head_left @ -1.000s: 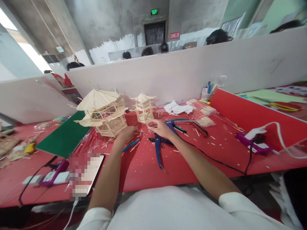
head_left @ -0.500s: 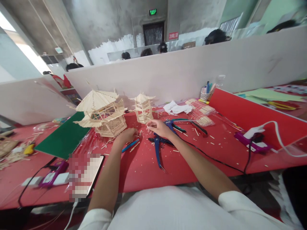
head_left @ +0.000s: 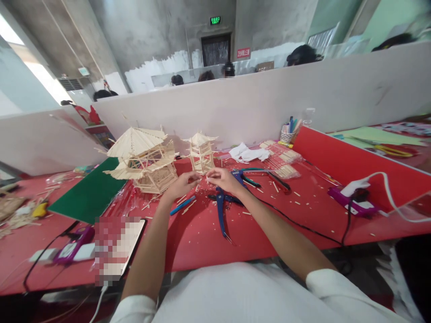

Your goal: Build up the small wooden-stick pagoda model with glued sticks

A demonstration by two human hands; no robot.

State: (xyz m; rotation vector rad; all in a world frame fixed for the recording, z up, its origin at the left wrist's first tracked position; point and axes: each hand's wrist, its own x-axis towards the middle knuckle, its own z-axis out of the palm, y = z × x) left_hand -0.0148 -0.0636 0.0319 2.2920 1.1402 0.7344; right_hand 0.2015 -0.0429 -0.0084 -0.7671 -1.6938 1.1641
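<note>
My left hand [head_left: 183,185] and my right hand [head_left: 223,180] face each other just above the table, close together with a small gap. Fingers and thumb of each are brought together in a pinch; whatever is between them is too small to make out. Right behind them stands a small pagoda model [head_left: 201,154] made of thin wooden sticks. A larger stick pavilion model [head_left: 143,159] is to the left of it. Below my left hand lies a blue pen-like tool [head_left: 182,205]. A blue-handled tool [head_left: 220,211] lies under my right wrist, with loose stick pieces around.
To the right are bundled sticks in plastic [head_left: 288,163], crumpled white tissue [head_left: 248,153], a pen basket [head_left: 288,133] and a leaning red board [head_left: 357,166]. On the left are a green board [head_left: 87,190], a phone [head_left: 123,249] and purple power strips [head_left: 74,244]. A black cord [head_left: 289,217] crosses the table.
My left hand has lifted from the table beside the blue pen-like tool and moved up and right toward my right hand. My right hand stays nearly where it was.
</note>
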